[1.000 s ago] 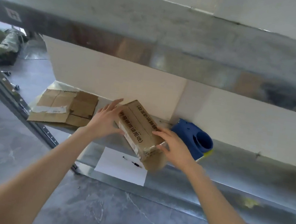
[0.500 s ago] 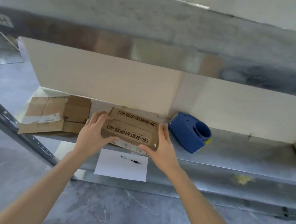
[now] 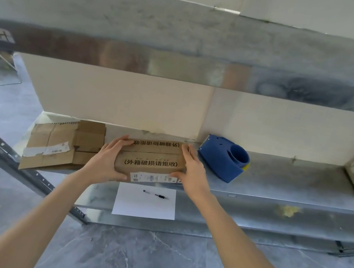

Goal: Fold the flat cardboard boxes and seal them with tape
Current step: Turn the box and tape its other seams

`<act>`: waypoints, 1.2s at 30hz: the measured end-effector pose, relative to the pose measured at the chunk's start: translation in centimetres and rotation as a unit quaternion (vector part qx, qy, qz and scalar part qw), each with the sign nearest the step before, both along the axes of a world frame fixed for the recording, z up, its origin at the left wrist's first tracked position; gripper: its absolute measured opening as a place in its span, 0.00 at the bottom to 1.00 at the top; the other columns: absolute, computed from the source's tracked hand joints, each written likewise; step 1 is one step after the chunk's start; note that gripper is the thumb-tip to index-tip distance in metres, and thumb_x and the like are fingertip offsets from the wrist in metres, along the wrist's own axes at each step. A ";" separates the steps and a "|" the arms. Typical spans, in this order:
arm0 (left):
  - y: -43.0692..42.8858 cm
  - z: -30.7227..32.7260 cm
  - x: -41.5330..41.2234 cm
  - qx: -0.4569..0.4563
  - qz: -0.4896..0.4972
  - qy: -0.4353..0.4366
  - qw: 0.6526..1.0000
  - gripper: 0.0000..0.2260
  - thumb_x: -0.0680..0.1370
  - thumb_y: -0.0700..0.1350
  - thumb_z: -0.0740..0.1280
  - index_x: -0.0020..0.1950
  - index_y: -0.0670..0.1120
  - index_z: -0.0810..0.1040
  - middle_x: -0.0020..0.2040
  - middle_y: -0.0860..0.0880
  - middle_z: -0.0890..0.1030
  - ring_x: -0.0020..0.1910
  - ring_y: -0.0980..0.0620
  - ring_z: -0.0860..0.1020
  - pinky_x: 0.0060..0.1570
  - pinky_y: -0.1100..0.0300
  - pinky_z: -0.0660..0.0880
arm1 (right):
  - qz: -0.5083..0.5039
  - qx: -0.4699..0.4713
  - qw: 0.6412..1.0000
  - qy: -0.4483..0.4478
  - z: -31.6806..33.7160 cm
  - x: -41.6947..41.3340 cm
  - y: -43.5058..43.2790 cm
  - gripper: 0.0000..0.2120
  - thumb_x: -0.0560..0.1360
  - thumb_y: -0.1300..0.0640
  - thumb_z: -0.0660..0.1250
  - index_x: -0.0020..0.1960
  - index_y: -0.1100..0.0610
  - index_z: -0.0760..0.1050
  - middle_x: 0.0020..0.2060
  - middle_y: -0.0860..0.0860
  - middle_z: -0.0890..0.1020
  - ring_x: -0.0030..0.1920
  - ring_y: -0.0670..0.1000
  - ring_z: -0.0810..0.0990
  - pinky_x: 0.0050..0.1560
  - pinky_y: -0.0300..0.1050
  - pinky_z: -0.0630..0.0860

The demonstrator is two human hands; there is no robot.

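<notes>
Folded cardboard box (image 3: 151,160) (Chinese lettering printed on top) is sitting on the metal shelf (image 3: 290,186), between the flat cardboard (image 3: 53,144) on its left and the blue tape dispenser (image 3: 223,159) on its right. Left hand (image 3: 107,160) and right hand (image 3: 193,171) are gripping the box by its two ends, fingers (image 3: 121,142) wrapping over the top, thumbs pressing the near side. A pen (image 3: 157,195) is lying on a paper sheet (image 3: 143,207) on the lower shelf

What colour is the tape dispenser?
Blue, seen in the head view: the tape dispenser.

Left hand (image 3: 106,161) and right hand (image 3: 194,171) (arms outstretched) grip the box (image 3: 151,161).
</notes>
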State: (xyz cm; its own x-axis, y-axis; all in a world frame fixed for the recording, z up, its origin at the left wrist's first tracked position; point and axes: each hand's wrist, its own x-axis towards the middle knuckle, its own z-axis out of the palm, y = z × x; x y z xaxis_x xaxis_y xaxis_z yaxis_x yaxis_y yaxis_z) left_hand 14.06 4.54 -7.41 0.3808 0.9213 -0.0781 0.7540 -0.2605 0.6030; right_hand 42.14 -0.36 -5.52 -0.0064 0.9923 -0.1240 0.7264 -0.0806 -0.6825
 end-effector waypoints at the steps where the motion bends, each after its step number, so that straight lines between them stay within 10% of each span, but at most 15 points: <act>1: 0.0 -0.1 -0.1 0.003 -0.001 -0.006 1.000 0.49 0.61 0.47 0.82 0.76 0.56 0.60 0.78 0.57 0.56 0.74 0.45 0.60 0.71 0.47 0.62 | 0.000 0.003 1.000 -0.011 0.1 -0.1 0.0 0.44 0.74 0.65 0.73 0.81 0.54 0.52 0.80 0.51 0.51 0.77 0.55 0.60 0.75 0.52 0.63; 13: -1.5 0.5 -1.9 -0.020 -0.010 -0.091 0.996 0.51 0.55 0.43 0.86 0.73 0.54 0.66 0.68 0.54 0.63 0.66 0.52 0.67 0.70 0.49 0.67 | -0.004 0.018 0.993 -0.119 1.1 -1.2 -0.1 0.36 0.78 0.58 0.69 0.79 0.48 0.55 0.72 0.53 0.63 0.65 0.57 0.73 0.56 0.56 0.79; 24: -4.8 -1.0 -1.2 0.059 0.078 -0.101 0.990 0.51 0.49 0.63 0.83 0.70 0.60 0.66 0.64 0.57 0.63 0.56 0.49 0.74 0.58 0.51 0.74 | 0.015 0.031 0.998 -0.047 1.9 -2.1 -1.5 0.39 0.76 0.51 0.72 0.79 0.47 0.53 0.73 0.53 0.64 0.69 0.55 0.69 0.59 0.53 0.75; 36: -9.4 -1.5 1.4 0.106 0.142 -0.133 0.975 0.35 0.65 0.47 0.82 0.69 0.54 0.71 0.68 0.55 0.73 0.62 0.53 0.71 0.56 0.55 0.74 | 0.185 -0.050 0.981 -0.012 1.2 -3.2 -2.3 0.56 0.59 0.30 0.77 0.76 0.32 0.45 0.79 0.46 0.52 0.74 0.56 0.65 0.68 0.60 0.71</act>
State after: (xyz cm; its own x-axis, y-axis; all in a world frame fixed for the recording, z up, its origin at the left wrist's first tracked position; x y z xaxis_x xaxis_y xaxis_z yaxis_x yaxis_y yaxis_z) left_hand 15.48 -4.84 -8.94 0.0888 0.9772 0.1928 0.6389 -0.2044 0.7416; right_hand 38.95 -2.68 -4.31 -0.3594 0.9055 -0.2258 0.7345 0.1252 -0.6670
